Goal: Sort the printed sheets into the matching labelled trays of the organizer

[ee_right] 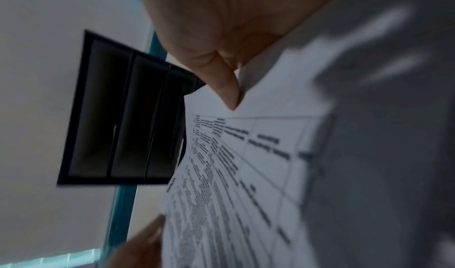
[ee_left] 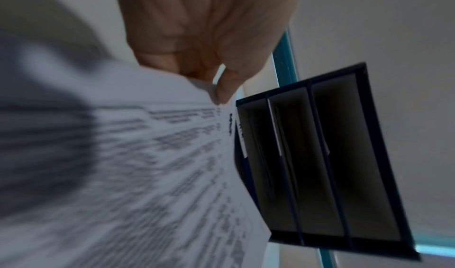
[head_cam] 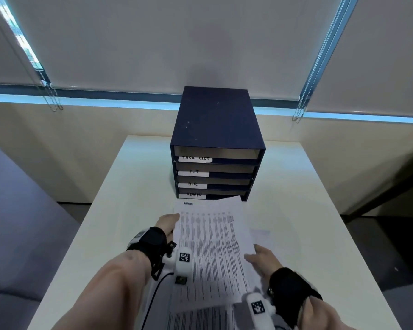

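Observation:
A printed sheet (head_cam: pixel 212 253) full of small table text is held up over the table between both hands, its far edge at the bottom tray of the dark blue organizer (head_cam: pixel 216 129). My left hand (head_cam: pixel 171 223) pinches the sheet's left edge, thumb on top (ee_left: pixel 222 91). My right hand (head_cam: pixel 260 257) pinches the right edge, thumb (ee_right: pixel 227 89) pressed on the paper. The organizer's trays carry white labels: TASK LIST (head_cam: pixel 195 158), I.T (head_cam: pixel 194 172), H.R. (head_cam: pixel 192 185) and ADMIN (head_cam: pixel 193 194). More printed sheets (head_cam: pixel 200 317) lie on the table under the held one.
The white table (head_cam: pixel 119 210) has the organizer at its far middle, against a beige wall below window blinds. Another sheet (head_cam: pixel 262 234) pokes out to the right of the held sheet. Bead chains (head_cam: pixel 54 101) hang from the blinds.

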Action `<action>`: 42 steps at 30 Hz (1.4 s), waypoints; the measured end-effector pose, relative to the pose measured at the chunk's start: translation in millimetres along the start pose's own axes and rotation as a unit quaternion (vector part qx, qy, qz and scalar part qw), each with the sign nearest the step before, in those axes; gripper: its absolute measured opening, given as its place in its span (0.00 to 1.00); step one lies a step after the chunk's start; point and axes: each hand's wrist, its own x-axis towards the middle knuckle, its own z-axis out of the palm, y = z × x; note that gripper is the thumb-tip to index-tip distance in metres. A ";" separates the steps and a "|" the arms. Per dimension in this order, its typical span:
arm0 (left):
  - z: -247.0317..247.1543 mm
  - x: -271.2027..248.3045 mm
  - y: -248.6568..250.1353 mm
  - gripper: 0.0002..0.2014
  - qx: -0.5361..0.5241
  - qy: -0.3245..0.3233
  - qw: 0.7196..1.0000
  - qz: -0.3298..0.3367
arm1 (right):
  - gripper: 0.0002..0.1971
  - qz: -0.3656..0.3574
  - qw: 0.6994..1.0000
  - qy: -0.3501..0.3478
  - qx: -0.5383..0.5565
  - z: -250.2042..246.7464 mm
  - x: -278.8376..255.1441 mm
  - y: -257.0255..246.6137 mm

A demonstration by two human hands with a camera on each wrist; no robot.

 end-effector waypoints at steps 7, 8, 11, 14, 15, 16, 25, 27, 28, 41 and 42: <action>0.7 -20.5 1.6 0.14 -0.012 -0.114 0.992 -0.044 | 0.21 0.039 0.996 0.030 -0.081 -13.0 67.4 -59.4; 0.9 -21.0 3.5 0.14 -0.012 -0.132 0.990 -0.044 | 0.22 0.025 0.996 0.032 -0.083 -12.1 75.3 -70.4; 2.1 -23.1 7.1 0.13 0.024 -0.185 0.982 -0.039 | 0.23 -0.002 0.994 0.054 -0.095 -4.7 94.4 -98.1; 8.5 -18.7 8.3 0.12 0.032 -0.176 0.984 -0.014 | 0.28 -0.013 0.993 0.057 -0.106 -4.8 131.1 -96.3; 10.8 -13.8 8.5 0.13 0.027 -0.156 0.987 -0.001 | 0.29 -0.013 0.994 0.049 -0.093 -7.8 140.0 -92.0; 13.4 -8.7 9.2 0.13 0.018 -0.137 0.990 0.011 | 0.27 0.000 0.996 0.041 -0.075 -10.0 142.0 -89.5; 38.1 67.9 36.2 0.07 -0.153 -0.058 0.986 0.012 | 0.04 0.053 0.990 0.042 0.128 -1.8 147.8 -103.3; 40.5 77.6 45.6 0.09 -0.128 -0.078 0.989 0.015 | 0.08 0.036 0.984 0.041 0.169 9.5 156.2 -116.3; 40.6 78.1 50.3 0.11 -0.089 -0.079 0.993 0.021 | 0.10 0.033 0.982 0.026 0.184 14.6 157.1 -122.1; -23.1 -15.9 -1.4 0.17 0.571 -0.011 0.762 0.306 | 0.08 -0.048 0.991 0.032 0.125 -19.0 17.6 -67.7; -28.0 -18.6 -8.1 0.17 0.580 -0.011 0.755 0.307 | 0.07 -0.037 0.992 0.048 0.111 -19.0 13.1 -56.6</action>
